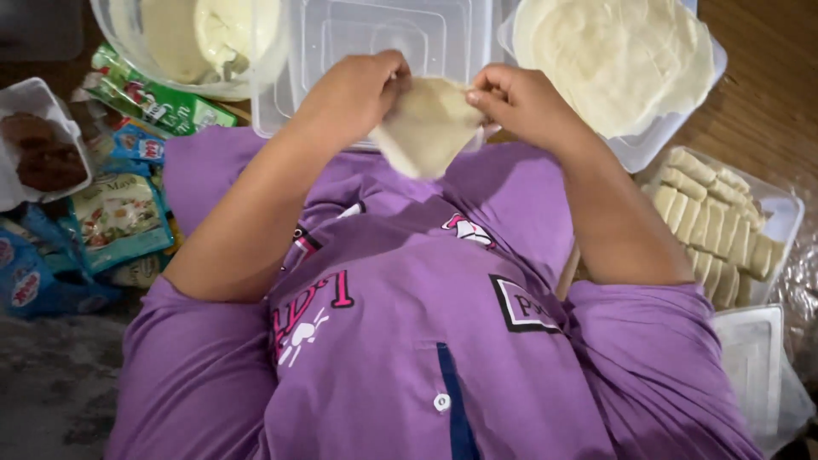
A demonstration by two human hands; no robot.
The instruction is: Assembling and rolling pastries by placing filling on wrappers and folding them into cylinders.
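Observation:
Both of my hands hold one thin, pale round wrapper [426, 129] in front of my purple shirt. My left hand [358, 89] pinches its upper left edge. My right hand [520, 102] pinches the upper right edge. The sheet hangs down between them, slightly folded. Just beyond my hands lies a clear plastic lid [383, 34].
A clear bowl of white creamy filling [200, 38] stands at the far left. A stack of round wrappers [613, 60] sits in a container at the far right. A tray of rolled pieces [716, 221] is on the right, with colourful packets [119, 213] and a white tray of brown food [43, 149] on the left.

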